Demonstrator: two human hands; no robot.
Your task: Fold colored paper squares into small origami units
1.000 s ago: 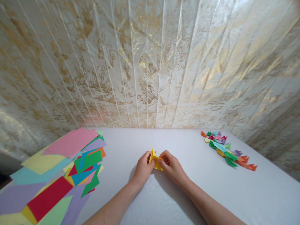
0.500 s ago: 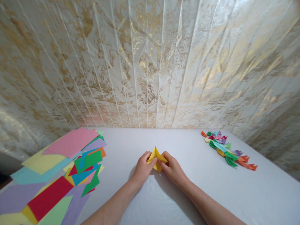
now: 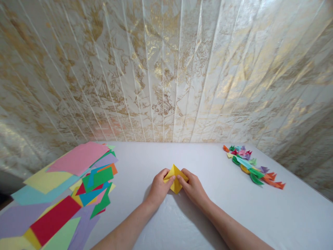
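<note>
A small folded piece of yellow paper [image 3: 176, 171] is held between my two hands near the middle of the white table. Its top comes to a point, and its lower tip points toward me. My left hand [image 3: 161, 184] pinches its left side, thumb on the front face and fingers behind. On the right side, my right hand [image 3: 191, 184] grips it the same way. The two thumb tips lie close together at the centre of the paper.
Loose coloured sheets [image 3: 80, 158] and smaller cut pieces [image 3: 100, 179] overlap on the left of the table [image 3: 140, 156]. Folded paper figures [image 3: 256, 176] in several colours lie at the right. A white and gold curtain [image 3: 166, 69] hangs behind.
The yellow paper looks flatter and wider across its face, and its lower tip sits slightly lower. My thumbs have shifted slightly on it. The sheets and folded figures have not moved.
</note>
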